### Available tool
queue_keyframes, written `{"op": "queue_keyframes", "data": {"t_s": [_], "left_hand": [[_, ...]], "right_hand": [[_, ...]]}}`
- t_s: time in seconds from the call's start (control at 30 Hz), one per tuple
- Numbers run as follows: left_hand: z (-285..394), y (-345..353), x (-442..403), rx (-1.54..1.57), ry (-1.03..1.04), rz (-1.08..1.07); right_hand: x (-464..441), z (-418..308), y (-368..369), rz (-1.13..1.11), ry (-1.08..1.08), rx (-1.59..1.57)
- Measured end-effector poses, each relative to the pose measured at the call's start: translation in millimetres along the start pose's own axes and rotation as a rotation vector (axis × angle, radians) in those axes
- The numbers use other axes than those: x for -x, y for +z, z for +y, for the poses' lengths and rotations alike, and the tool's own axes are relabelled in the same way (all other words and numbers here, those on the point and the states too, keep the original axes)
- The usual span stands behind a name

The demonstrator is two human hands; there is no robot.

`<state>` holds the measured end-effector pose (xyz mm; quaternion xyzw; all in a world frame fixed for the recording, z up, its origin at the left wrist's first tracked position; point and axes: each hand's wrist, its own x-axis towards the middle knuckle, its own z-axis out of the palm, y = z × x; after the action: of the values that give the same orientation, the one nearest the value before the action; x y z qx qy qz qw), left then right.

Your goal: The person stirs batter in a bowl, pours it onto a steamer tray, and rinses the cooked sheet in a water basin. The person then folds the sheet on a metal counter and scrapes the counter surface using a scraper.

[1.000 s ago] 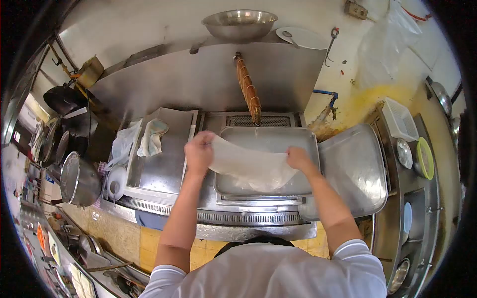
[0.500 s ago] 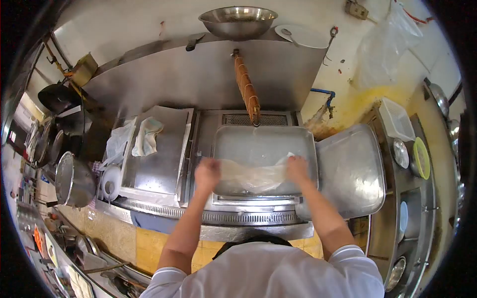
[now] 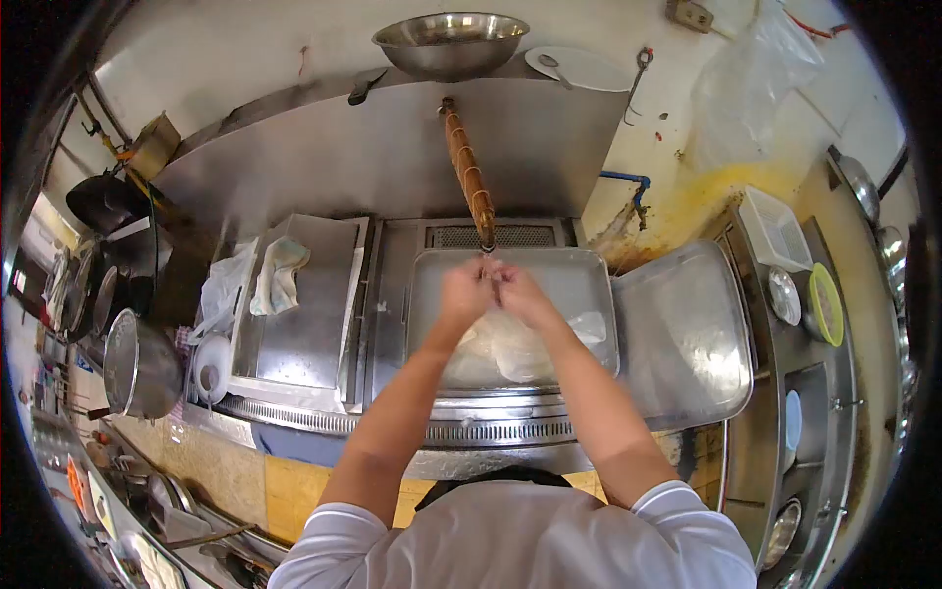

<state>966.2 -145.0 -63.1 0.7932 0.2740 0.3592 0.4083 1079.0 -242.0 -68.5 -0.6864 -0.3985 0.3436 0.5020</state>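
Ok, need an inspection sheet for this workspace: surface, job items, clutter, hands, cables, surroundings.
Surface: metal counter, shiny.
Job items: pale translucent sheet, bunched over the metal tray; contact with the hands unclear.
Clutter: cloth on the flat panel at left; second tray at right.
Hands: left hand and right hand close together near the lower end of the wrapped pipe; grip too blurred to tell.
Cables: thin red cord, upper right; nothing seen across the tray.
Surroundings: metal bowl at back, blue pipe by the stained wall, pot far left.
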Motion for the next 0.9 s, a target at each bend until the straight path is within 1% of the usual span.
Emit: {"op": "queue_keyframes", "data": {"t_s": [0.03,0.07,0.1,0.13,0.2,0.23,0.3,0.33,0.37,0.4,0.43,0.47,0.53,0.57,0.6,0.63,0.67,0.7,0.77,0.8,0.87,0.9], "left_hand": [[6,-19,-3,-0.004,0.069,0.055],[6,-40,-6,-0.008,0.138,0.110],[-2,-62,-7,0.014,0.075,0.186],[-12,-86,-6,0.034,0.009,0.264],[-31,-128,-2,-0.095,-0.104,0.434],[-34,-130,4,-0.102,-0.126,0.444],[-43,-127,25,-0.116,-0.173,0.450],[-58,-113,32,-0.090,-0.098,0.363],[-67,-94,39,-0.062,-0.025,0.277],[-53,-73,45,-0.112,0.053,0.202],[-33,-57,50,-0.164,0.134,0.126],[-19,-52,48,-0.138,0.144,0.136],[8,-53,40,-0.089,0.164,0.145],[12,-74,33,-0.026,0.171,0.225],[11,-104,24,0.038,0.175,0.309],[10,-133,19,0.086,0.087,0.398],[27,-157,14,0.092,-0.103,0.490],[21,-158,17,0.048,-0.089,0.463],[-10,-150,25,-0.049,-0.064,0.399],[-38,-130,25,-0.052,0.053,0.308],[-19,-89,28,-0.110,-0.104,0.089],[-15,-65,25,-0.037,-0.109,0.041]], "right_hand": [[5,-8,1,-0.093,0.150,-0.019],[8,13,1,-0.108,0.111,0.191],[9,58,-1,-0.126,0.072,0.401],[7,134,-21,-0.139,-0.161,0.624],[26,169,-69,-0.101,-0.147,0.796],[45,139,-86,-0.050,0.103,0.748],[52,103,-89,-0.106,0.102,0.886],[49,88,-90,-0.130,0.102,0.956],[41,68,-74,-0.045,-0.029,0.775],[29,48,-43,0.034,-0.156,0.590],[16,28,-9,0.031,-0.250,0.313],[6,11,16,0.029,-0.344,0.034],[15,-17,30,-0.099,-0.102,0.240],[20,-25,32,-0.161,0.024,0.340],[17,10,22,-0.146,-0.009,0.498],[14,58,1,-0.131,-0.046,0.659],[20,87,-27,-0.096,-0.053,0.746],[24,101,-48,-0.065,-0.062,0.835],[26,84,-58,-0.101,0.061,0.838],[27,75,-60,-0.112,0.128,0.834],[14,57,-36,-0.020,-0.112,0.364],[14,32,-20,-0.036,-0.087,0.166]]}}
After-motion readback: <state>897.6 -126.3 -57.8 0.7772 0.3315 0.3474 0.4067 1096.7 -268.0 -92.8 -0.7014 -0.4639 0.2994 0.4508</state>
